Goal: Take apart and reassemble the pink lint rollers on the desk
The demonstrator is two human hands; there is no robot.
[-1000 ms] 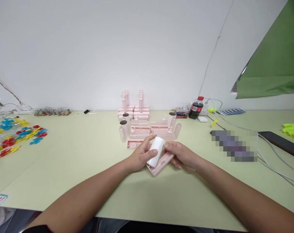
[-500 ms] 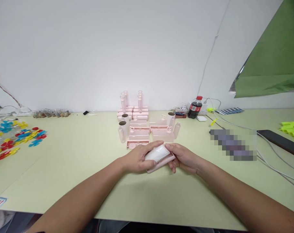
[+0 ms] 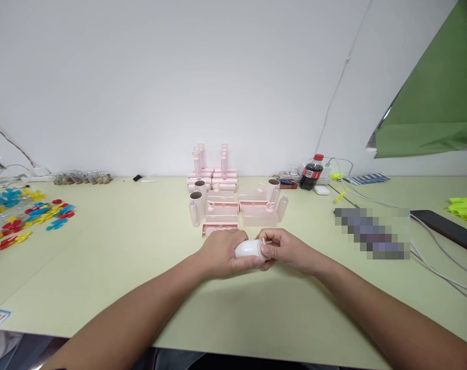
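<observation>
My left hand [image 3: 224,253] is wrapped round a white lint roll [image 3: 246,249] from its left side, thumb along the near face. At the roll's right end, the fingers of my right hand [image 3: 285,251] pinch a pale pink end piece. The roll lies nearly level just above the table, and my fingers hide both its ends. Close behind the hands sits an open pink case [image 3: 220,227]. Beyond it are pink cases with clear covers [image 3: 260,216] and upright white rolls with cardboard cores [image 3: 195,208].
Stacked pink cases [image 3: 223,181] with slim clear pink tubes [image 3: 224,164] stand by the wall. A cola bottle [image 3: 311,172], white cables [image 3: 429,246] and a dark phone-like slab [image 3: 445,231] are right. Colourful plastic flower pieces [image 3: 59,213] lie left.
The white roll has turned from slanted to nearly level. The pink case part under it no longer shows. My right fingers have closed on its right end.
</observation>
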